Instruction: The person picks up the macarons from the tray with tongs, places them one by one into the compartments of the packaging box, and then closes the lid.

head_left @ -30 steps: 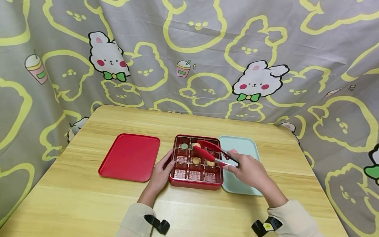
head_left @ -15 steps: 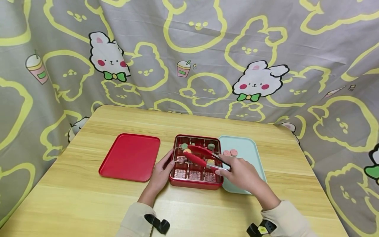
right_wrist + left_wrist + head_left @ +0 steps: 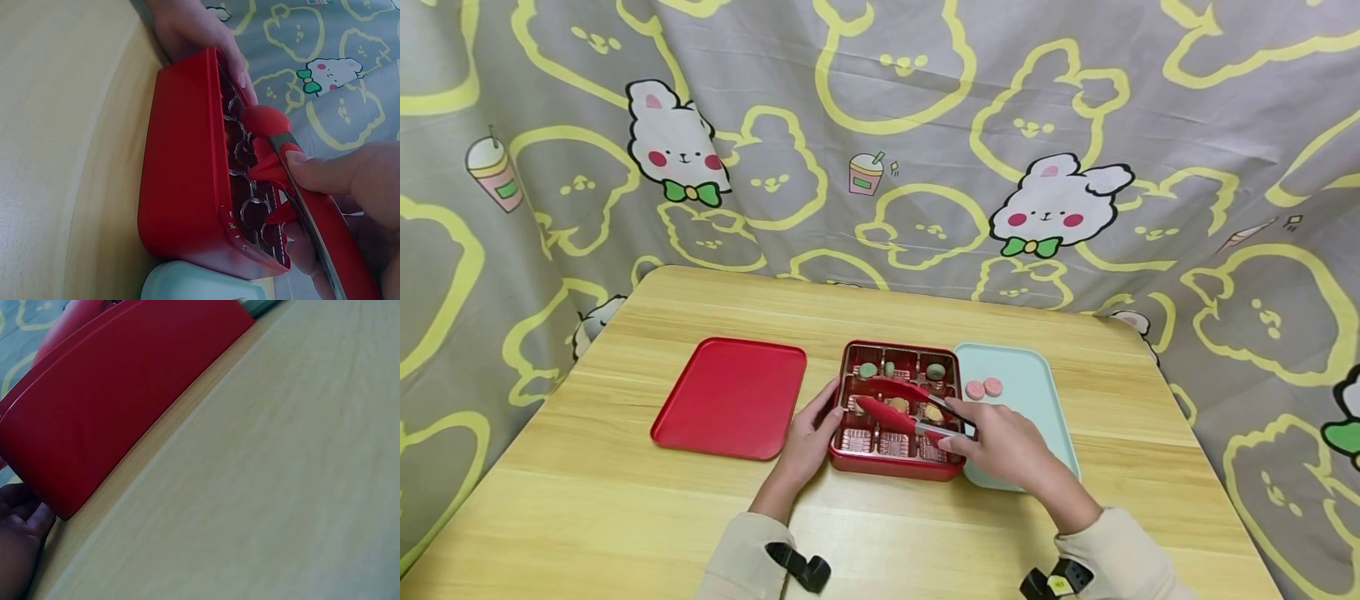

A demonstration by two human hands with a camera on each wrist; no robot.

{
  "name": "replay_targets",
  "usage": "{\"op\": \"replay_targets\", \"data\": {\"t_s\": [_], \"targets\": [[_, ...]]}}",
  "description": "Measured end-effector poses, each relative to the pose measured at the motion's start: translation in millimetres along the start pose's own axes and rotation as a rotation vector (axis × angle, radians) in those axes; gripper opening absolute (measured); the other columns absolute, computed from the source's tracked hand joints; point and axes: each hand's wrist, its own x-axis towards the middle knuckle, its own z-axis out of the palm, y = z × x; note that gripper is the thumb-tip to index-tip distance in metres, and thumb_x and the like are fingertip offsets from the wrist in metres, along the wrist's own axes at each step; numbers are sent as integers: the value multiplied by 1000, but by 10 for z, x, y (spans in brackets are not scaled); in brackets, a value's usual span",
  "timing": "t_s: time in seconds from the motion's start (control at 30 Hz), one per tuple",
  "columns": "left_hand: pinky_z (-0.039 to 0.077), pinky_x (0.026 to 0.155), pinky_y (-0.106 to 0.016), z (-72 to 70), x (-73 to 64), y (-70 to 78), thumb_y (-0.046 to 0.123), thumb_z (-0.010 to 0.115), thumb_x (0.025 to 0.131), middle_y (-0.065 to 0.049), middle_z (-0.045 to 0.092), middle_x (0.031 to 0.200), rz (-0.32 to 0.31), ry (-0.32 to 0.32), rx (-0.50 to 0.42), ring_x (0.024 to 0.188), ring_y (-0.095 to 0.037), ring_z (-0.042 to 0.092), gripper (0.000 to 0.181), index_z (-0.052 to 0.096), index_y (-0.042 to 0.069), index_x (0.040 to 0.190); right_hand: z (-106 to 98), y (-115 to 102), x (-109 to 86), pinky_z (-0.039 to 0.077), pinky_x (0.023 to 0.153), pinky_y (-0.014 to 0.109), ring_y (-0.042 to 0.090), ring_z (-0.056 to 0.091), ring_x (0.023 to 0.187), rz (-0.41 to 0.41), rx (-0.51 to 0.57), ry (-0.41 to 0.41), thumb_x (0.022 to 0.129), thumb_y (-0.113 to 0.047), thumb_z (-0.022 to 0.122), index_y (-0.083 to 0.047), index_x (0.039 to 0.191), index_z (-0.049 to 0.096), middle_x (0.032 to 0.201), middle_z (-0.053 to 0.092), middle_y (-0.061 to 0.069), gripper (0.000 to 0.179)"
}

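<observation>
Right hand [image 3: 1000, 442] gripping the tongs [image 3: 901, 419], and the head view has the red ends spread apart, low over the middle row of the red box [image 3: 891, 465]! Can't tell from here whether anything sits between those ends. Switch to the right wrist and there's the grip the head view hides: thumb pressed on top of the handle, fingers tucked underneath, holding firm.

Left hand [image 3: 808, 433] holds the box at its left wall, thumb up at the rim; the left wrist adds fingers down by the box's bottom corner, against a tall red wall, but nothing of the compartments.

For those, back to the head view: three green cookies [image 3: 867, 370] along the far row, a tan cookie [image 3: 898, 404] in the centre compartment, a yellowish cookie [image 3: 933, 412] just right of it, partly behind the tongs. Two pink cookies [image 3: 975, 389] lie side by side on the pale tray [image 3: 1026, 417], snug against the box's right. Over on the left of the worktop [image 3: 587, 467], the red tray [image 3: 730, 400], seen clearly from the head alone.
</observation>
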Motion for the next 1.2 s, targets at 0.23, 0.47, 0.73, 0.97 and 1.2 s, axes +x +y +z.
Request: {"op": "replay_targets", "data": {"t_s": [0.23,0.47,0.73,0.97,1.2], "targets": [[24,115,-43,2,-3,11,19,51,97,1,40,148,-24,-1,19,139,-23,32,48,42,30,143,7,14,-11,27,44,27,9,32,44,0,7,4,81,-37,72,-15,134,55,46,44,-5,59],[24,115,-46,3,-9,11,20,51,97,-2,39,148,-16,-8,24,139,-26,31,48,41,27,144,-6,56,-32,31,46,27,9,37,46,5,6,21,82,-36,72,-14,134,55,49,45,-6,59],[22,115,-47,8,-12,10,22,51,97,-1,37,149,-28,-17,15,140,-26,29,48,40,29,144,-63,145,-74,33,50,28,14,44,59,23,-19,61,81,-36,73,-15,134,55,86,69,8,60],[22,116,-45,1,2,2,21,50,98,-1,37,149,-32,-25,11,140,-25,29,48,39,28,144,-113,249,-125,34,51,28,14,46,62,10,-20,92,80,-38,72,-15,135,54,91,69,12,62],[22,115,-46,-27,-35,188,14,50,98,-7,35,150,-63,-35,13,140,-29,28,50,38,17,146,-171,344,-172,28,46,27,12,34,53,55,-32,75,82,-39,70,-18,140,47,58,38,-3,66]]}}
